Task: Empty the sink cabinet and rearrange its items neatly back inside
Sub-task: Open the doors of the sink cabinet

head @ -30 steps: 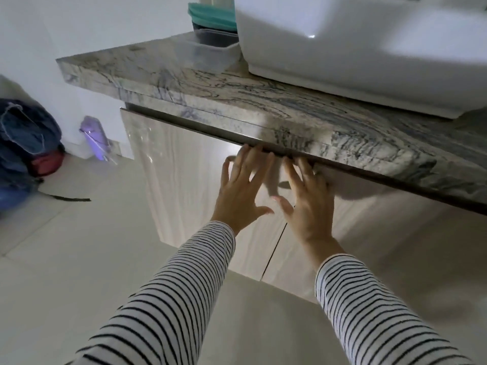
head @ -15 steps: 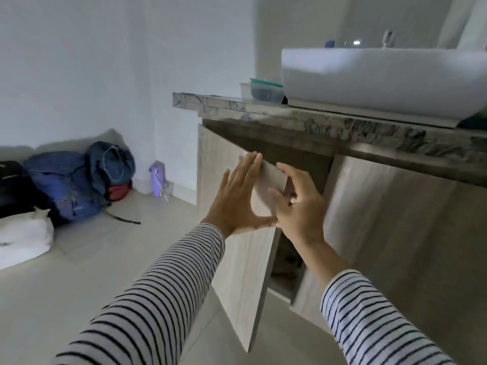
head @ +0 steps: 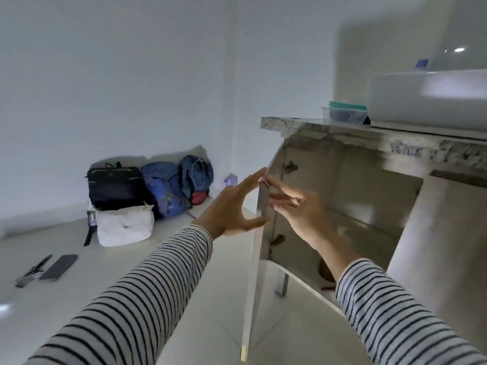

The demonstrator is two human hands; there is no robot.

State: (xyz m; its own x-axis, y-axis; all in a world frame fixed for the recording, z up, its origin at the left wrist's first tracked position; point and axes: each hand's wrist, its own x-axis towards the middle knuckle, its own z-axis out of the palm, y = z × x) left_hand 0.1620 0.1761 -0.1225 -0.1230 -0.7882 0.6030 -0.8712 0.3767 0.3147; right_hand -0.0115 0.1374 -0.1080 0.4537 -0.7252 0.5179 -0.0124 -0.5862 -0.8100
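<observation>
Door: we have the left door (head: 253, 259) of the cabinet (head: 411, 233) swung out, edge-on to the camera, its free edge between our two hands
Left hand: our left hand (head: 232, 209) lies flat on the outer face of the door, fingers straight and together, thumb stretched toward the door's edge; nothing is gripped
Right hand: our right hand (head: 297, 206) is on the inner side of the door near its upper edge, fingers extended toward the edge and lightly bent; motion blur prevents us from telling whether they pinch the edge or only touch it
Cabinet: open on its left half, right door (head: 442, 254) closed; two hinges (head: 290, 167) show on the left inner wall, one high and one low
Contents: dim inside; we see a shelf (head: 369, 227), a round brownish thing (head: 325, 270) low at the back, partly behind our right sleeve, and a small red thing (head: 328, 287) near the front of the cabinet floor; neither can be identified
Counter: marble top (head: 316, 125) carries a white basin (head: 427, 98) and, just left of it, a box (head: 347, 111) with a teal lid
Floor: bags (head: 158, 191) against the far wall, a white bag (head: 123, 225) in front of them, a purple bottle (head: 230, 179) to their right; a phone (head: 59, 266) and scissors (head: 33, 271) side by side at left
Sleeves: both arms in black-and-white stripes
</observation>
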